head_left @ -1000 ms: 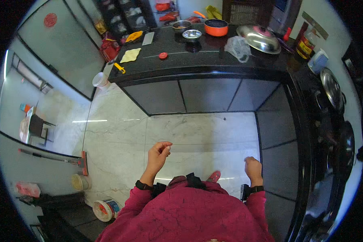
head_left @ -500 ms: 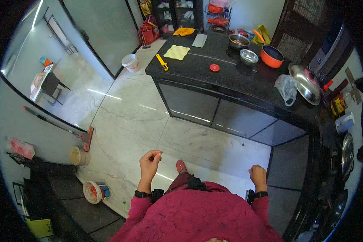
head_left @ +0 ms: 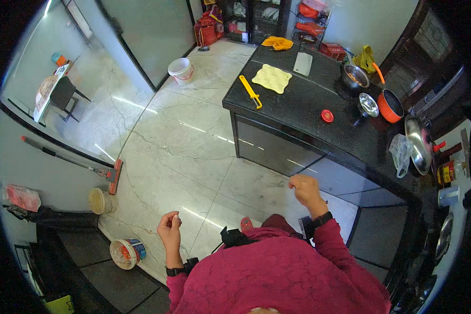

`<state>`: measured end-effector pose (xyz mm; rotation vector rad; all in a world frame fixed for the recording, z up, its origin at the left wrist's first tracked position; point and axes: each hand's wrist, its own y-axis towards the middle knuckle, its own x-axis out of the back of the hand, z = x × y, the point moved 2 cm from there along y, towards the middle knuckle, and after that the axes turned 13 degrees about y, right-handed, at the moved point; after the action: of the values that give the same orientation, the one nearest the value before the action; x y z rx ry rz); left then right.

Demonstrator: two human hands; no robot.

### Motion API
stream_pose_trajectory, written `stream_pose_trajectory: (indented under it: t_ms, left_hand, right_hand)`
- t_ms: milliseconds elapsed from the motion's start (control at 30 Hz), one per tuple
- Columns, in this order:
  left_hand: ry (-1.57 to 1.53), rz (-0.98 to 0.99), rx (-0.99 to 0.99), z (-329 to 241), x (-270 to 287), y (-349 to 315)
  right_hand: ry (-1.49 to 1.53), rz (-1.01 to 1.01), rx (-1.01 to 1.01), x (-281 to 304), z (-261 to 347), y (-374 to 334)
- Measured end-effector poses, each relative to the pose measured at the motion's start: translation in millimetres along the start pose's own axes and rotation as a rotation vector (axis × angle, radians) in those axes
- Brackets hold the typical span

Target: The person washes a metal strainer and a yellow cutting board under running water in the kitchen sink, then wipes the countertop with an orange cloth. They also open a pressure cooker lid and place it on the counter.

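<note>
Holding left hand [head_left: 169,230] and right hand [head_left: 307,191] curled over the pale floor [head_left: 167,172], apart from the black stone surface [head_left: 303,99]; cannot tell if grasping anything. Probably between steps; would need to step closer to reach the wavy-edged, pale-yellow flat sheet [head_left: 272,78] lying there beside the long yellow tool [head_left: 250,93].

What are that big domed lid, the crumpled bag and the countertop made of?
The domed lid looks like polished metal, given its bright silvery reflections. The crumpled bag seems thin plastic: it's see-through. The countertop is glossy, speckled black, perhaps stone.
</note>
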<state>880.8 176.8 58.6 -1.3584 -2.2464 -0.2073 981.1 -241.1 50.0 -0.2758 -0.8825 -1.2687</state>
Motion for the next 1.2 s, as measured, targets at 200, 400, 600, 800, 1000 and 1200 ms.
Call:
stream_pose_trajectory:
  t_ms: [200,400,600,800,1000,1200]
  left_hand:
    - [-0.066,-0.116,0.136,9.2,2.7,26.3]
    - [0.034,-0.326,0.203,-7.0,13.6,56.4]
    - [0.098,-0.576,0.233,-37.4,6.9,63.6]
    - [0.221,-0.764,0.513,-26.6,17.9,-3.6]
    - [0.026,-0.99,0.832,12.7,55.2,-74.3]
    - [0.018,-1.203,0.793,55.1,101.0,-106.0]
  right_hand:
    - [0.125,0.104,0.155,-36.1,2.5,101.1]
    - [0.131,0.382,0.154,-90.8,2.4,210.3]
    - [0.016,0.688,0.415,-146.7,-4.4,292.5]
    - [-0.103,0.961,0.632,-219.0,-11.5,323.5]
    - [-0.265,1.128,0.718,-308.7,64.4,317.5]
    - [-0.244,1.222,0.839,-362.0,161.3,302.6]
